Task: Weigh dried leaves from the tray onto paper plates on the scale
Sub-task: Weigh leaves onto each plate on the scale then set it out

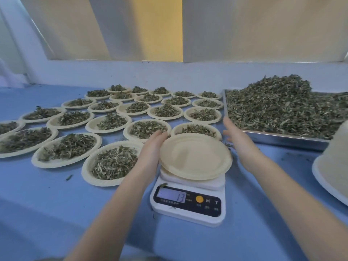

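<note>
In the lower centre of the frame, an empty paper plate [195, 156] lies on the white scale [188, 204], whose display shows 13. The left hand [150, 151] touches the plate's left rim with straight fingers [160, 135], holding nothing. The right hand [239, 140] is open beside the plate, near the metal tray [278, 141] of dried leaves [278, 106] at the right. Filled plates [113, 162] cover the blue tabletop [47, 194] at the left.
</note>
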Available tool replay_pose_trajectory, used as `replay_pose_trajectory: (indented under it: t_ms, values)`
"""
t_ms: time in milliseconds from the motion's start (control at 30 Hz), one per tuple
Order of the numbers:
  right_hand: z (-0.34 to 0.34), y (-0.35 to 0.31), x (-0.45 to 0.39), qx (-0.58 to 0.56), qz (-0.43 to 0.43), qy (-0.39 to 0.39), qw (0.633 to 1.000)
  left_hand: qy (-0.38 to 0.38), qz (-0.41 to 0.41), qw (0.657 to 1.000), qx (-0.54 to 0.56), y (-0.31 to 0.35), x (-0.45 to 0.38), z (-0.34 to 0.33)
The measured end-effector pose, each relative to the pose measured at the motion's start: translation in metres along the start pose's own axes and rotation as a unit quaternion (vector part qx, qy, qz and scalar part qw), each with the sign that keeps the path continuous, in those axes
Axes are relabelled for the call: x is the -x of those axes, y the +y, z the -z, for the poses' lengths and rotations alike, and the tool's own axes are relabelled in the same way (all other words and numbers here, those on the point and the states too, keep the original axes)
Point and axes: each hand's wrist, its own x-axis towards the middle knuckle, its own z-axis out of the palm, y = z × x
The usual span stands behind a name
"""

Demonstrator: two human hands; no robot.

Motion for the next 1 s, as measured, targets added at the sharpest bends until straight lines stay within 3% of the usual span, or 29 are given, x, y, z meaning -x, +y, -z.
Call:
replay_pose_trajectory:
  t_ms: [67,233,833,933,1000]
  values:
    - [0.001,0.010,0.000,-0.095,-0.018,0.000,0.995,-0.004,-0.016,1.000,0.025,-0.004,0.005,0.005]
    - [-0.003,0.018,0.008,-0.188,0.014,0.003,0.982,0.003,-0.071,0.997,0.031,-0.012,0.021,0.012]
    - [-0.004,0.012,0.024,-0.127,0.063,0.019,0.990,-0.003,-0.227,0.974,-0.028,-0.009,0.037,0.010]
    - [0.003,0.009,0.024,-0.093,0.114,0.036,0.988,-0.010,-0.243,0.965,-0.101,0.018,0.032,0.001]
    - [0.010,0.005,0.019,-0.044,0.137,0.064,0.987,-0.044,-0.247,0.945,-0.210,0.043,0.021,-0.020]
